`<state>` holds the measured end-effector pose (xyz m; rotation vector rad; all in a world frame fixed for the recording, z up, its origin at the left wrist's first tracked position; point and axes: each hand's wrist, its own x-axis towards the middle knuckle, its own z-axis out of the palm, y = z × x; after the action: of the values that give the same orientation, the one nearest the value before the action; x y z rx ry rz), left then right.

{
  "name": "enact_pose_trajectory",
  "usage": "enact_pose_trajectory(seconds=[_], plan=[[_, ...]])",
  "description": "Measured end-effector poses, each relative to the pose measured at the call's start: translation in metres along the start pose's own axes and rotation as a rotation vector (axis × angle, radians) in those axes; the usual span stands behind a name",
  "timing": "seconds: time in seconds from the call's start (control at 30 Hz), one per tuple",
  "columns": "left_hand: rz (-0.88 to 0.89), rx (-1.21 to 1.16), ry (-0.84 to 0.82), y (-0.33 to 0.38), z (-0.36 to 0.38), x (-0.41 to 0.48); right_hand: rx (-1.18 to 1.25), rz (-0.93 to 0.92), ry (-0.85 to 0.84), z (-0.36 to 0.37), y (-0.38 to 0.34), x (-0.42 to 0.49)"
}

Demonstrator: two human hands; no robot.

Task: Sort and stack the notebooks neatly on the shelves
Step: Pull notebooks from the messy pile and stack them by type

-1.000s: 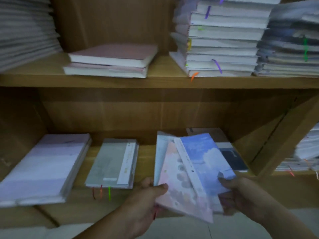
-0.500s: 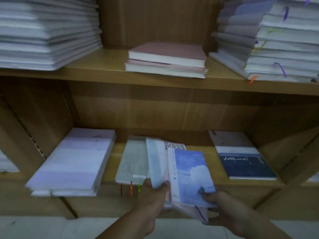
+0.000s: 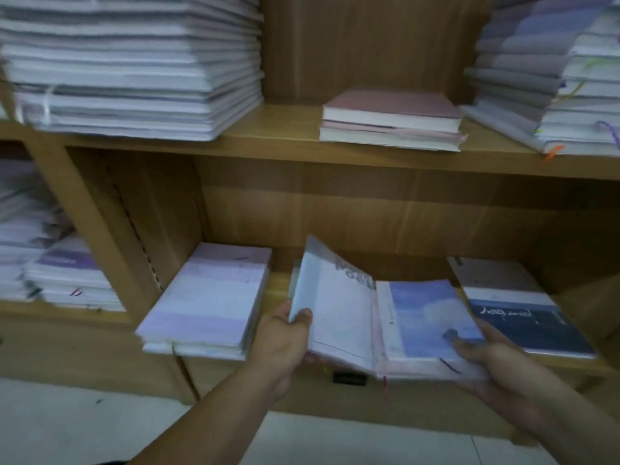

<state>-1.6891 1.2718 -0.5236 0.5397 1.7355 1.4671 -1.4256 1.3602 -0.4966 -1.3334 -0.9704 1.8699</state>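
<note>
Grey notebook (image 3: 335,313), tilted: my left hand (image 3: 285,340) gripping it; my right hand (image 3: 489,364) clasping sky-blue notebook (image 3: 426,317) flat. Best: squaring edges between hands before stacking.

Bare gap between white stack (image 3: 134,72) and pink notebooks (image 3: 391,119)

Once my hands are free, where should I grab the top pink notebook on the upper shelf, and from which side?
Take the top pink notebook by its near page edge, coming straight in from the front. It lies flat on a second pink notebook with that long edge facing you. Tall stacks flank it and the back panel stands behind, so the front is probably the only open approach.
</note>
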Motion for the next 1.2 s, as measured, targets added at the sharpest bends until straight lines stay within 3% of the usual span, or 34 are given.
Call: enact_pose_trajectory(seconds=[0.17,0.37,0.43,0.5,0.57,0.67,0.73,0.8,0.9,1.03,1.13,1.2], plan=[[0.069,-0.085,0.075,0.007,-0.061,-0.008,0.005,-0.191,-0.055,0.059,0.013,0.009],[0.095,-0.154,0.286,0.011,-0.151,0.028,0.098,-0.196,-0.105,0.118,0.031,0.042],[0.124,0.104,0.401,0.001,-0.181,0.042,0.066,-0.202,-0.064,0.128,0.038,0.052],[0.136,0.617,0.493,-0.013,-0.198,0.050,0.019,-0.194,-0.011,0.134,0.044,0.061],[0.294,1.077,0.523,-0.023,-0.192,0.049,-0.044,-0.184,0.044,0.137,0.052,0.070],[0.571,1.207,0.235,-0.027,-0.153,0.035,-0.175,-0.210,0.097,0.140,0.061,0.080],[0.540,1.367,-0.047,-0.033,-0.125,0.028,-0.239,-0.235,0.120,0.142,0.064,0.082],[0.429,1.545,-0.154,-0.041,-0.112,0.029,-0.330,-0.269,0.143,0.144,0.063,0.081],[0.464,1.606,-0.060,-0.040,-0.117,0.040,-0.512,-0.336,0.174,0.140,0.064,0.086],[0.533,1.433,0.052,-0.027,-0.126,0.057,-0.672,-0.341,0.176,0.141,0.062,0.085],[0.383,1.432,0.001,-0.027,-0.114,0.063,-0.757,-0.337,0.142,0.139,0.064,0.081],[0.313,1.458,0.058,-0.023,-0.101,0.064,-0.797,-0.366,0.146,0.137,0.066,0.079]])
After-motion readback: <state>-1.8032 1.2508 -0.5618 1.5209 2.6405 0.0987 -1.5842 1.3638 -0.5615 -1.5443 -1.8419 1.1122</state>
